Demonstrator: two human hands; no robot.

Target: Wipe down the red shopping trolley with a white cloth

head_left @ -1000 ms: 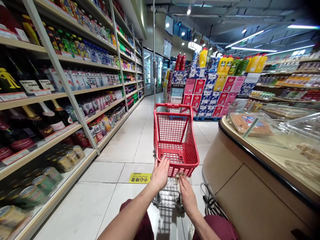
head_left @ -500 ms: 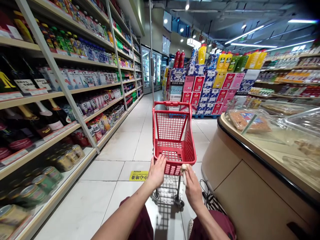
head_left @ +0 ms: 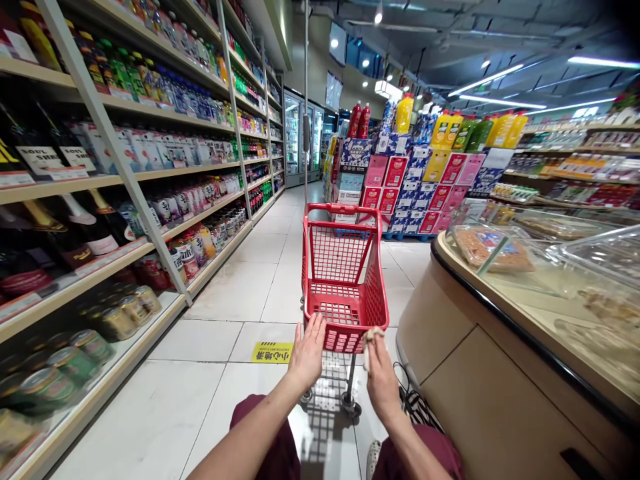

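Note:
A red plastic shopping cart point(head_left: 345, 340) stands on the tiled floor straight ahead, its basket bare inside. My left hand point(head_left: 307, 350) lies flat with fingers stretched out against the near left corner of the basket. On the other side, my right hand point(head_left: 383, 380) is closed on a pale, crumpled cloth point(head_left: 371, 339), which touches the near right corner of the rim. Part of the cloth hangs below the fingers. The cart's thin metal legs and casters show below the basket.
Shelves of bottles and cans point(head_left: 165, 173) line the left. A beige display counter point(head_left: 445, 347) with packed food point(head_left: 493, 248) stands close on the right, with dark cables point(head_left: 417, 407) at its foot. Stacked drink cartons point(head_left: 395, 190) rise behind the cart. A yellow floor sticker point(head_left: 271, 352) lies left.
The view has shifted slightly, so the scene sits a little differently. My left hand stays at the left corner, and my right hand keeps the cloth at the right corner of the rim.

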